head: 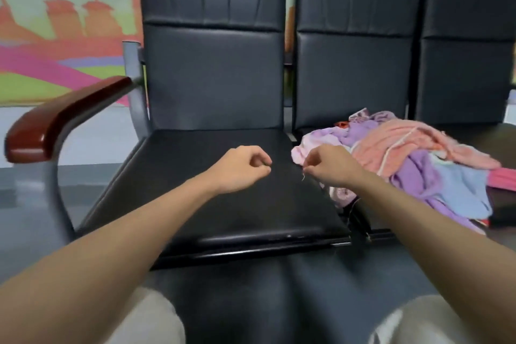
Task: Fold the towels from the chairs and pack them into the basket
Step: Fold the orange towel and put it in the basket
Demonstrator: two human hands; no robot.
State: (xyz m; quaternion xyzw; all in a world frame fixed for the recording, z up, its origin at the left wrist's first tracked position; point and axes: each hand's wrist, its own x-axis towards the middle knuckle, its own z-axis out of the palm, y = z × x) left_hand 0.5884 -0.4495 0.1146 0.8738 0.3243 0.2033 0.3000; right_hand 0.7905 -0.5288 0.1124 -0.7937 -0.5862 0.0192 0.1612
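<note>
A: Item one, the hands?

B: Left hand [245,166], centre of the frame, curled loosely shut, fingertips pinched together over the bare seat of the near chair [212,176]; nothing visible between them. Right hand [329,165], just right of centre, also closed in a pinch; a thin pale thread [303,177] hangs from the fingertips. It sits at the left edge of the towel pile, but whether it grips cloth I cannot tell.

A: Why so placed?

B: Judged: both hands meet at the seam between the two seats, likely to draw one towel onto the clear seat, which would serve as the worktop for folding.

A: Item two, the towels?

B: A loose heap of towels [413,165], centre right, on the second chair [354,45]: pink, lilac, salmon and pale blue, crumpled and overlapping, none folded. A third chair [469,50] stands at the right edge.

A: The basket?

B: Not in view.

A: Other fittings?

B: Red-brown armrest [55,120], left; painted wall mural [55,45], upper left.

A: Labels, writing?

B: None readable.
</note>
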